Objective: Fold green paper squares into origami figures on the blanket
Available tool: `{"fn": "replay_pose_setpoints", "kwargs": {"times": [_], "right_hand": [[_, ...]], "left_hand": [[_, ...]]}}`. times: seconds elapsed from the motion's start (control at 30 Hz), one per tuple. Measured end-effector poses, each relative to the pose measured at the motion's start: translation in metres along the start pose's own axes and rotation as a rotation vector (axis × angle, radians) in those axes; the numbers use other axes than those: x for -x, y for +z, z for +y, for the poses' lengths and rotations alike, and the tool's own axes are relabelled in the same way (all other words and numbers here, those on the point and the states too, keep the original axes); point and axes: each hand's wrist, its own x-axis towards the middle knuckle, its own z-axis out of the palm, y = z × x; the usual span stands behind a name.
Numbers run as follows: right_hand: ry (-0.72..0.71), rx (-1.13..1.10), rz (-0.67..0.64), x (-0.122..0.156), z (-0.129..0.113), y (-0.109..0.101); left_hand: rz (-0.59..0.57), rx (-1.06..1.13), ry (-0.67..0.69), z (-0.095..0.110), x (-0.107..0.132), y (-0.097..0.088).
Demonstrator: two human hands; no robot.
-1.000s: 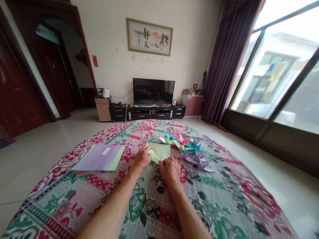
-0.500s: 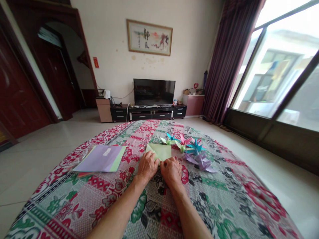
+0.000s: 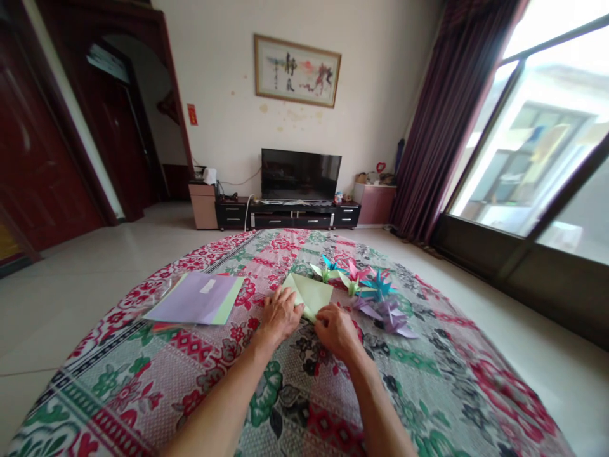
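Note:
A pale green sheet of paper (image 3: 314, 293) lies on the patterned tablecloth in front of me, with a fold along its left and near side. My left hand (image 3: 281, 312) lies over the left part of the sheet, fingers stretched out and pressing it down. At the near right corner, the fingers of my right hand (image 3: 337, 327) are curled and pinch the paper's edge. Folded paper cranes (image 3: 379, 285) in blue, pink, green and purple stand close together to the right of the sheet.
To the left lies a stack of coloured paper (image 3: 188, 299), purple on top, partly in clear plastic. A round table with a floral tablecloth (image 3: 214, 374) carries everything. Beyond it stand a television (image 3: 301, 174) on a low cabinet and, at right, a purple curtain (image 3: 442, 127).
My right hand has moved slightly right, away from my left hand, along the paper's near edge. The sheet looks turned a little. The whole view has shifted slightly.

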Motion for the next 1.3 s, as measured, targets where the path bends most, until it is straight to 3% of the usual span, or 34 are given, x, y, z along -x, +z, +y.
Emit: {"fn": "replay_pose_setpoints", "kwargs": {"times": [0.23, 0.4, 0.77, 1.03, 1.3], "right_hand": [[-0.021, -0.083, -0.148, -0.003, -0.008, -0.003], [-0.053, -0.073, -0.008, 0.004, 0.0, 0.005], [-0.131, -0.033, -0.017, 0.022, -0.017, 0.005], [-0.14, -0.034, -0.044, 0.022, -0.018, 0.004], [-0.221, -0.046, -0.049, 0.026, -0.021, 0.001]], "left_hand": [[-0.119, 0.085, 0.14, -0.021, -0.014, -0.011], [-0.163, 0.104, 0.184, -0.027, -0.018, -0.011], [-0.155, 0.134, 0.193, -0.033, -0.017, -0.005], [-0.009, 0.242, 0.262, -0.031, -0.016, -0.017], [-0.088, 0.222, 0.245, -0.029, -0.013, -0.016]]}}
